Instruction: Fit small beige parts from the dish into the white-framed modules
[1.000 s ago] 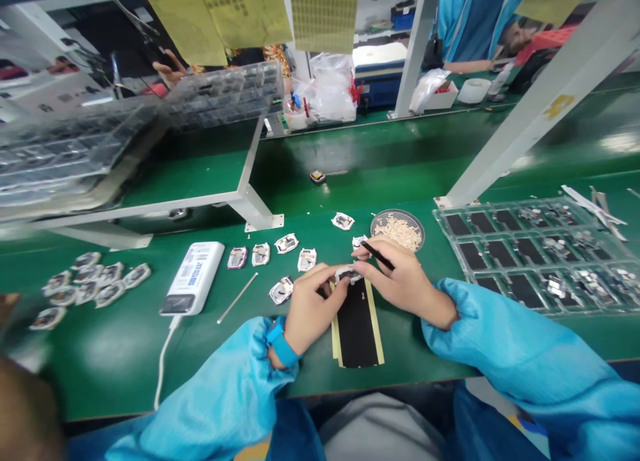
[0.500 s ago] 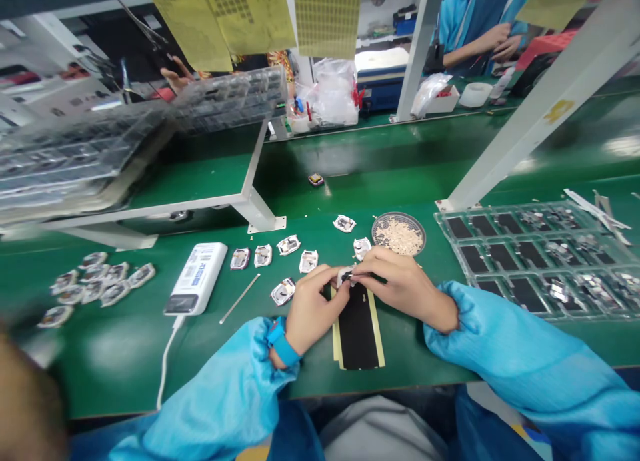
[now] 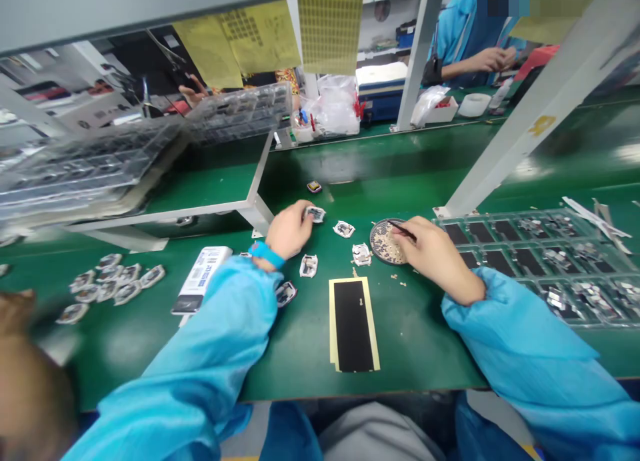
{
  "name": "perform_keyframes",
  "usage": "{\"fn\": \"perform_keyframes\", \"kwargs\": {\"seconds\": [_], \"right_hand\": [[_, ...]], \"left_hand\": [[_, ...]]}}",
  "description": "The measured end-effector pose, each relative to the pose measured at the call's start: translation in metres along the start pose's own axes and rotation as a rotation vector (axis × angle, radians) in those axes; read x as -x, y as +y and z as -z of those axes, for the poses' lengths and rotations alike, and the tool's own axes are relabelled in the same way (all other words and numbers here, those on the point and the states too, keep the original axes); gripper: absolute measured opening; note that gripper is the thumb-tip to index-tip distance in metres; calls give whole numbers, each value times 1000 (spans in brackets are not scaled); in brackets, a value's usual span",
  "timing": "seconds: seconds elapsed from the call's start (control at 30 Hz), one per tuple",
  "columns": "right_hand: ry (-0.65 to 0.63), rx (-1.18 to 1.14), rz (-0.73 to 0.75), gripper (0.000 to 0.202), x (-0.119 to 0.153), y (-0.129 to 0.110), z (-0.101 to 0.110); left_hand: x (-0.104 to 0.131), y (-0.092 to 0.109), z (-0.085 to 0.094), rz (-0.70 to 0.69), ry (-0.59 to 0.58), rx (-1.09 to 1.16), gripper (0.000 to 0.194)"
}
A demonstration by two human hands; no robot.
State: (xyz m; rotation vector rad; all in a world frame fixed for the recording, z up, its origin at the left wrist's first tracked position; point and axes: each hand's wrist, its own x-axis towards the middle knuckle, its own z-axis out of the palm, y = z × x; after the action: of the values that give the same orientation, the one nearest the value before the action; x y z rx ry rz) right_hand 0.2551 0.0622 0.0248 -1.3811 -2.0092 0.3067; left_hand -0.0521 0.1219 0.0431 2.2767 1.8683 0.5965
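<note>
My left hand (image 3: 290,231) reaches over the bench, its fingers closed on the edge of a small white watch case (image 3: 316,214). Between the fingers of my right hand (image 3: 431,253) are dark tweezers (image 3: 403,230), their tips over a round dish (image 3: 373,237) of tiny beige pieces. Other watch cases, one at the centre (image 3: 344,229), one left of the dish (image 3: 361,254) and one lower down (image 3: 309,266), lie around my hands. Nearer to me, a black sheet with a yellow backing (image 3: 354,324) lies flat with a small pale piece on it.
A white power bank (image 3: 203,278) is partly behind my left sleeve. Several watch cases (image 3: 127,292) are grouped at the left. Clear trays of parts (image 3: 520,258) stand at the right, beside a slanted post (image 3: 500,134). Another person's hands (image 3: 493,60) show across the bench.
My hands have parted from above the black sheet. The left moved up and left with a watch case; the right moved right to the dish, where its tweezers now show clearly.
</note>
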Motion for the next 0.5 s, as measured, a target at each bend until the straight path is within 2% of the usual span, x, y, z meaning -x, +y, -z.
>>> {"fn": "perform_keyframes", "kwargs": {"seconds": [0.1,0.17,0.23,0.33,0.4,0.5], "right_hand": [[35,8,-47,12,-2,10,3],[59,-41,-42,11,-2,7,3],[92,-94,-25,14,-1,-1,4],[121,-178,4,24,0,-15,9],[136,-211,38,29,2,-21,12],[109,-212,74,36,5,-26,14]], "left_hand": [[-44,-23,-3,73,-38,-85,33],[-53,-25,-9,86,-20,-114,43],[-46,-18,-18,57,12,-127,50],[-21,2,-31,-102,4,-61,47],[-5,15,-39,-186,-21,-15,56],[5,31,-47,-167,-29,-42,68]]}}
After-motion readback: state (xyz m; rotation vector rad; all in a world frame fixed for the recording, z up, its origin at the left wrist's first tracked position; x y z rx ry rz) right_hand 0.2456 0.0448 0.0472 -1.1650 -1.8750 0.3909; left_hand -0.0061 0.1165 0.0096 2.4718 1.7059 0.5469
